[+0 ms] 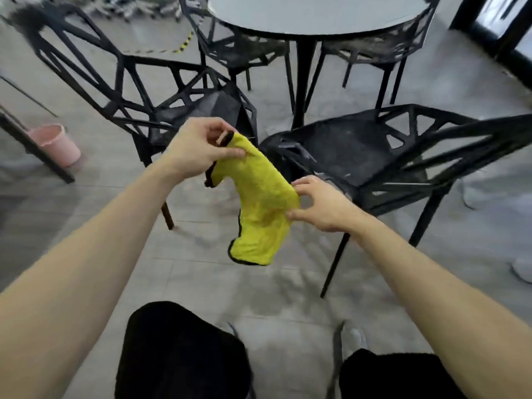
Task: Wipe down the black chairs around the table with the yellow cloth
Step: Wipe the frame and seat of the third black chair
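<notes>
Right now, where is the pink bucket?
In the head view, the pink bucket stands on the floor at the far left, left of the nearest black chair.

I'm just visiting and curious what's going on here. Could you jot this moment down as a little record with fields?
setting: tiled floor, round grey table with black chairs around it
cloth: yellow cloth with dark edging, held in the air, touching no chair
left hand: pinches the cloth's top corner
right hand: grips the cloth's side edge
nearest chairs: left chair and right chair, both just beyond the cloth
also present: pink bucket on the floor at left
wiping: not under way at this moment
</notes>
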Action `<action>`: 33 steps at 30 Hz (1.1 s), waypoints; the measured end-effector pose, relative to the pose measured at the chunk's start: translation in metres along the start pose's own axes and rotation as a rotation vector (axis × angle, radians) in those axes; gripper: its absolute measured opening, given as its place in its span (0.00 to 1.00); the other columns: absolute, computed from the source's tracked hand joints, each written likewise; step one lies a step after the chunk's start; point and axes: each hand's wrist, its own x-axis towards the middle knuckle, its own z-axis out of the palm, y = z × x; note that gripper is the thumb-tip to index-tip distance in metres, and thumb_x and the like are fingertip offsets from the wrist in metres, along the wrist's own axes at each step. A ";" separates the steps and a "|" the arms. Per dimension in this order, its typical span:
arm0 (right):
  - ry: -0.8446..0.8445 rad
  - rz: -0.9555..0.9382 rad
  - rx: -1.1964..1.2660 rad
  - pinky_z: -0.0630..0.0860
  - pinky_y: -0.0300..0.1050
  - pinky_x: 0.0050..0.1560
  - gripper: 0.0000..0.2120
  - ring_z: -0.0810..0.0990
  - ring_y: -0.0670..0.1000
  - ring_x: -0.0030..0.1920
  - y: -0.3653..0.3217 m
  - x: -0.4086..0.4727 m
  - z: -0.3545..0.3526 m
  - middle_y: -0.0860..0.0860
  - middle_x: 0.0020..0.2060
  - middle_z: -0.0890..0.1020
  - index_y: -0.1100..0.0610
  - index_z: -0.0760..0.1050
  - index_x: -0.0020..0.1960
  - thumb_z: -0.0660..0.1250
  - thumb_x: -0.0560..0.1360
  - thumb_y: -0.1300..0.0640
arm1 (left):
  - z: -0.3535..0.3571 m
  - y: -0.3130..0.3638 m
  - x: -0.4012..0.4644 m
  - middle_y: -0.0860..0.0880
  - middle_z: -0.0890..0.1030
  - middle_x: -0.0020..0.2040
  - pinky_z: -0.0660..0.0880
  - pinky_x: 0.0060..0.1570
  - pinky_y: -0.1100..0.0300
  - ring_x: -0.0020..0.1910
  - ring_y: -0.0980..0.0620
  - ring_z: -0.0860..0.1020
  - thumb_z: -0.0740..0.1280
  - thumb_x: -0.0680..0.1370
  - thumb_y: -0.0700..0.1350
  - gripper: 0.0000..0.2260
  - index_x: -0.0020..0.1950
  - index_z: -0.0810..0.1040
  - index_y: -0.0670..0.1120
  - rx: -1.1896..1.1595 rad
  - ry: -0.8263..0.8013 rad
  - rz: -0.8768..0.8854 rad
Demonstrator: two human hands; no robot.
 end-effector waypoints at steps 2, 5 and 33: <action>0.143 -0.013 0.031 0.77 0.51 0.61 0.13 0.82 0.51 0.59 -0.002 -0.029 0.004 0.47 0.56 0.85 0.49 0.83 0.57 0.77 0.74 0.47 | -0.001 0.011 -0.022 0.52 0.86 0.43 0.80 0.47 0.62 0.41 0.61 0.82 0.82 0.75 0.44 0.11 0.54 0.85 0.46 0.009 0.047 0.046; 0.352 0.051 0.174 0.78 0.50 0.56 0.16 0.81 0.48 0.51 -0.015 -0.071 0.003 0.44 0.50 0.83 0.48 0.78 0.57 0.77 0.72 0.47 | -0.005 0.039 -0.052 0.52 0.86 0.43 0.81 0.49 0.58 0.42 0.57 0.83 0.80 0.78 0.43 0.07 0.51 0.84 0.50 -0.009 0.126 0.081; 0.050 -0.032 0.320 0.75 0.51 0.46 0.19 0.76 0.50 0.41 -0.080 -0.073 -0.070 0.53 0.40 0.80 0.61 0.79 0.51 0.72 0.74 0.45 | 0.126 -0.033 -0.172 0.44 0.89 0.55 0.78 0.57 0.52 0.55 0.48 0.87 0.63 0.72 0.80 0.39 0.56 0.86 0.45 -0.506 -0.283 -0.689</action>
